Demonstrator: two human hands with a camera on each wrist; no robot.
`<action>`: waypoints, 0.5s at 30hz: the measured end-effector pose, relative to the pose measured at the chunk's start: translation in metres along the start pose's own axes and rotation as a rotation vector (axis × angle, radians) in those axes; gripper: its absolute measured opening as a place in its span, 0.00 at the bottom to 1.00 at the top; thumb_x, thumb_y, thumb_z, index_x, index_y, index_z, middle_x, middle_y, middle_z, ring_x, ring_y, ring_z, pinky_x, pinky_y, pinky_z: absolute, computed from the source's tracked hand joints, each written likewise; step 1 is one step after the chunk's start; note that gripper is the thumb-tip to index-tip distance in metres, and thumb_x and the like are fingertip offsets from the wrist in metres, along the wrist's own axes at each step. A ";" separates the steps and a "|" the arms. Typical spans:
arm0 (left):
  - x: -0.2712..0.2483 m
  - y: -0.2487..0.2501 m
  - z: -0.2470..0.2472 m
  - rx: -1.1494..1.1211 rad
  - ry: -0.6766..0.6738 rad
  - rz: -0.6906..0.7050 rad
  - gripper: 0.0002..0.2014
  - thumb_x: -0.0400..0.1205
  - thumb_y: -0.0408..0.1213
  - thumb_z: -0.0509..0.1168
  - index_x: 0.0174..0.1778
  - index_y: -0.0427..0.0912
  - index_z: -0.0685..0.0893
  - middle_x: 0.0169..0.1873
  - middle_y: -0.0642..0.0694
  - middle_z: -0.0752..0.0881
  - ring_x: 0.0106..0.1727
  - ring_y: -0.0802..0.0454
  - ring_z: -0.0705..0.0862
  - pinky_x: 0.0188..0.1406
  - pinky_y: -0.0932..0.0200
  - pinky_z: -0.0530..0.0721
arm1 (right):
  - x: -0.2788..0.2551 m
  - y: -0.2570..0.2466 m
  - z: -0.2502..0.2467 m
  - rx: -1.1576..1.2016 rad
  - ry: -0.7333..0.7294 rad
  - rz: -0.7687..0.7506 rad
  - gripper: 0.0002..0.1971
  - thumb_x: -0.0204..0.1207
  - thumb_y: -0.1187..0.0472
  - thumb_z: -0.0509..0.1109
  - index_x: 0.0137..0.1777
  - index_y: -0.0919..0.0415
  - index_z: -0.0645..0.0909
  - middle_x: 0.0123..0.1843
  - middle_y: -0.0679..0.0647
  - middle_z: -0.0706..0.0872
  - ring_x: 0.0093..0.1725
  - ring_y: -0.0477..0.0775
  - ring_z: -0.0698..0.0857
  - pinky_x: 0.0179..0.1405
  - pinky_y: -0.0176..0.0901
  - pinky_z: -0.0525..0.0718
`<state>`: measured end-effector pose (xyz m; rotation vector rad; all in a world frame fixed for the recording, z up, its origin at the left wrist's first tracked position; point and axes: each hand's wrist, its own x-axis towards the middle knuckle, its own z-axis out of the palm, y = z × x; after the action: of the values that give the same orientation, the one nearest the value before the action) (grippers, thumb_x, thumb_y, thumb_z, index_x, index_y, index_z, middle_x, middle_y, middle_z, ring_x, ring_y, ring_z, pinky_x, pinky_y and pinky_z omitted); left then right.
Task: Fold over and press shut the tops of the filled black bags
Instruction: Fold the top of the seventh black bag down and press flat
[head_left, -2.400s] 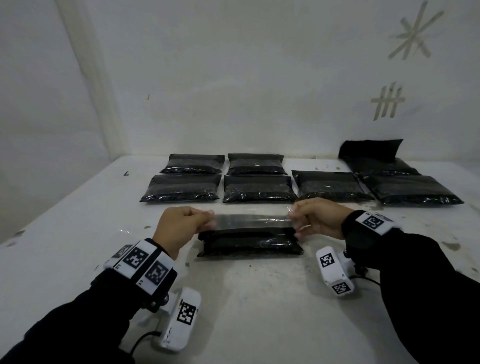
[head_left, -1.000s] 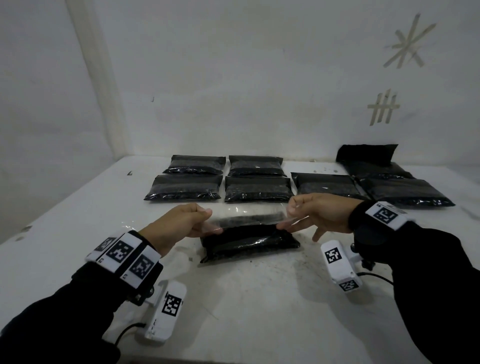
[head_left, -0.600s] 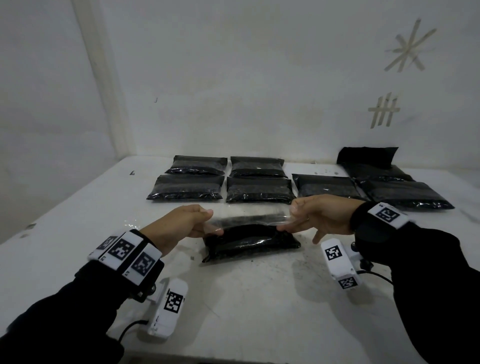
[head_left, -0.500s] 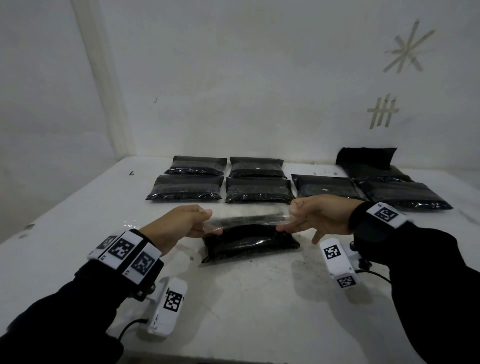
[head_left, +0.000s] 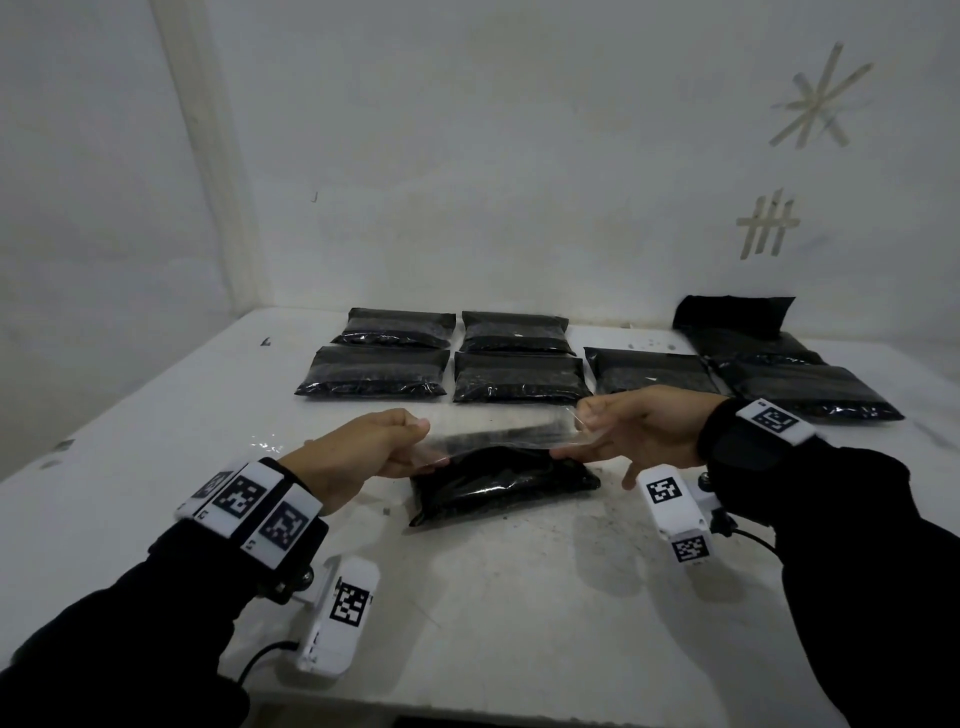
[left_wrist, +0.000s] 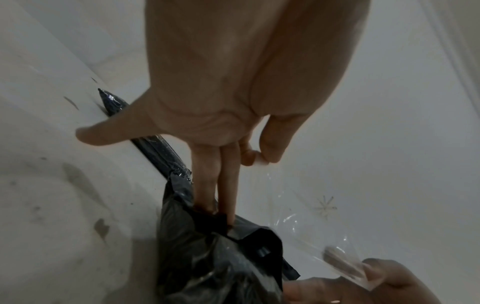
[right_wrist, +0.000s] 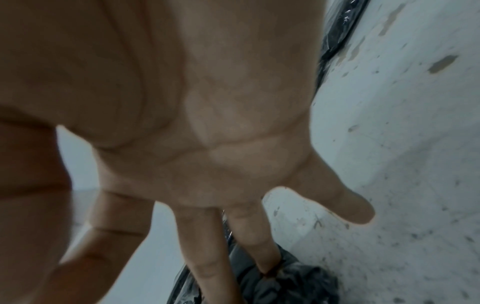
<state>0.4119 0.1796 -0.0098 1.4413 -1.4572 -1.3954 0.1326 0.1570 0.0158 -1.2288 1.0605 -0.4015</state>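
A filled black bag (head_left: 501, 480) lies on the white table (head_left: 519, 597) between my hands. Its clear top flap (head_left: 501, 436) is stretched level above the bag's body. My left hand (head_left: 421, 441) pinches the flap's left corner, and my right hand (head_left: 584, 428) pinches the right corner. In the left wrist view, thumb and forefinger pinch the flap (left_wrist: 298, 216), while two straight fingers (left_wrist: 228, 189) reach down onto the black bag (left_wrist: 221, 257). The right wrist view shows my palm with long fingers (right_wrist: 249, 236) touching the bag (right_wrist: 291, 283).
Several folded black bags lie in rows at the back (head_left: 374, 371) (head_left: 519, 376) (head_left: 652, 371). More bags are piled at the back right (head_left: 800, 384), one with its top standing up (head_left: 732, 312). Walls close off the back and left. The table's front edge is near me.
Since 2.4 s ago both hands have lifted the clear flap up off the bag's body and stretched it. Over the last half second the hands have barely moved.
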 end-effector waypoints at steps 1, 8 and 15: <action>0.000 0.000 -0.001 -0.015 0.002 0.001 0.14 0.88 0.37 0.54 0.34 0.44 0.68 0.54 0.31 0.87 0.60 0.43 0.85 0.56 0.67 0.77 | -0.001 0.000 0.001 0.024 -0.007 -0.006 0.07 0.67 0.61 0.64 0.34 0.57 0.67 0.68 0.66 0.77 0.60 0.54 0.82 0.31 0.33 0.83; 0.002 -0.002 -0.003 -0.045 0.022 0.047 0.14 0.86 0.36 0.57 0.33 0.41 0.74 0.42 0.37 0.88 0.56 0.40 0.86 0.60 0.58 0.81 | -0.002 0.005 -0.003 -0.019 0.061 0.012 0.10 0.69 0.64 0.67 0.31 0.54 0.69 0.72 0.65 0.78 0.66 0.57 0.79 0.42 0.46 0.80; 0.002 -0.011 -0.002 0.010 0.130 0.076 0.10 0.80 0.33 0.67 0.33 0.36 0.80 0.37 0.37 0.89 0.39 0.49 0.87 0.46 0.63 0.85 | 0.010 0.013 -0.014 -0.196 0.213 0.016 0.11 0.83 0.64 0.59 0.38 0.58 0.76 0.56 0.58 0.90 0.60 0.50 0.87 0.51 0.59 0.82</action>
<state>0.4162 0.1791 -0.0208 1.4405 -1.4228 -1.2264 0.1224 0.1462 0.0003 -1.3713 1.3161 -0.4309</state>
